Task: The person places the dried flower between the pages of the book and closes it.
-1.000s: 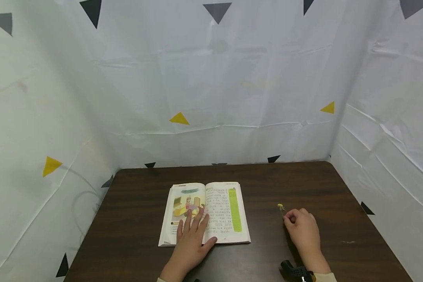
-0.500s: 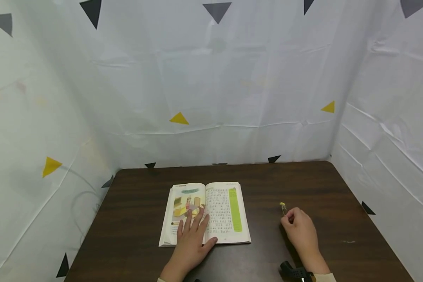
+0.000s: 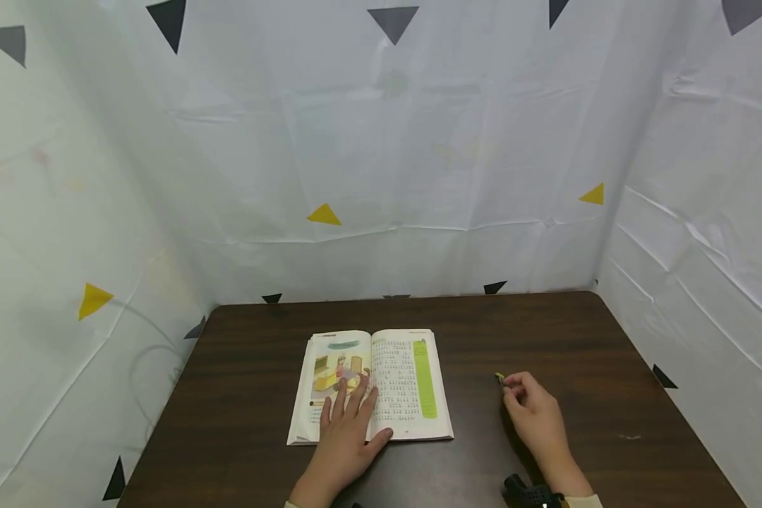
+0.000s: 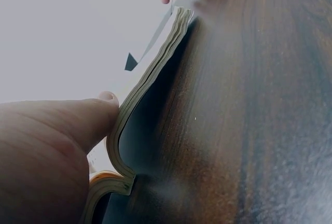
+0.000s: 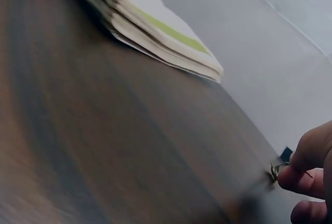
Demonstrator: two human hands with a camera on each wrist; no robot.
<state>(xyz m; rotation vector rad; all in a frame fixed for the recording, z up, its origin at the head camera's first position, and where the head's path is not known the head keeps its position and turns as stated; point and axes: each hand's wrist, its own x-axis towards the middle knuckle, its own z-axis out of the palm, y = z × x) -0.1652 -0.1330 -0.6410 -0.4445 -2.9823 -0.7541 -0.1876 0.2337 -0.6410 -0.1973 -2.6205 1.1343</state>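
Observation:
An open book (image 3: 403,430) lies on the dark wooden table, a coloured picture on its left page and printed text with a green strip on its right. My left hand (image 3: 346,448) rests with spread fingers on the left page, its thumb reaching over the lower edge of the right page. In the left wrist view that thumb lies along the book's page edges (image 4: 150,73). Right of the book, my right hand (image 3: 538,418) pinches a small yellow flower (image 3: 499,377) by its thin stem between thumb and fingertips. The right wrist view shows the flower (image 5: 274,172) dark and blurred.
The brown table (image 3: 254,395) has rounded far corners. White sheeting (image 3: 394,162) with grey, black and yellow triangles stands behind it and along both sides. A black strap device (image 3: 530,490) sits on the right wrist.
My right hand has shifted slightly left and its fingers have turned. The flower, which pointed up and away, now tips to the left and lower. My left hand and the book stay put.

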